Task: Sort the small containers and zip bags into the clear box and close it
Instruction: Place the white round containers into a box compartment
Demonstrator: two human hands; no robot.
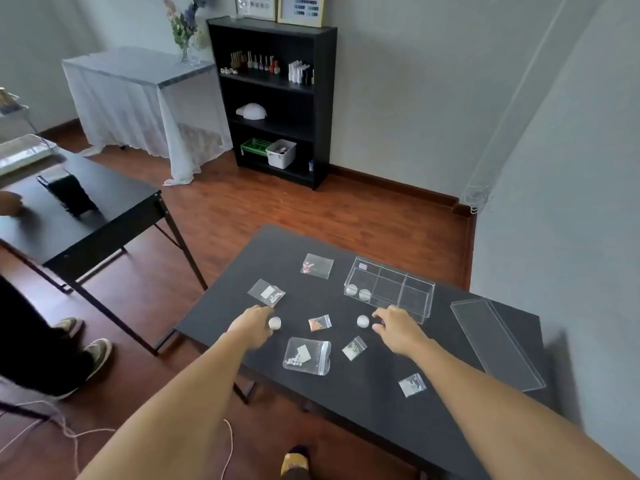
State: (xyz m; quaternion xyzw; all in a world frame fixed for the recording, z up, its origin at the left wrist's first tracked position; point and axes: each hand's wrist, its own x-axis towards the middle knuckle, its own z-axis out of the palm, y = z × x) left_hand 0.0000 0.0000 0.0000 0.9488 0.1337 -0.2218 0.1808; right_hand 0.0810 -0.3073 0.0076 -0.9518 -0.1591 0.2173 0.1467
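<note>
Both hands at round pots, zip bags loose on table.
Left hand (254,325) fingers on a pot (274,322); right hand (398,328) half-open, empty, second pot (363,320) at its 9 o'clock. Light, rigid, likely slick: pinch the sides.

Head view: one wide-angle camera, high, looking forward and down.

I see only this single view, so nothing is shared with a second one. It looks down steeply over both forearms onto the matte black rectangular table (346,393), which lies close and fills the lower middle towards 5 o'clock. The left hand (252,327) and right hand (398,329) sit near the centre. Farther off, the tall black open bookshelf (273,98) stands at 12 o'clock against the grey wall, and a second black folding table (86,216) lies at 9 o'clock. Straight edges bow near the borders.
</note>
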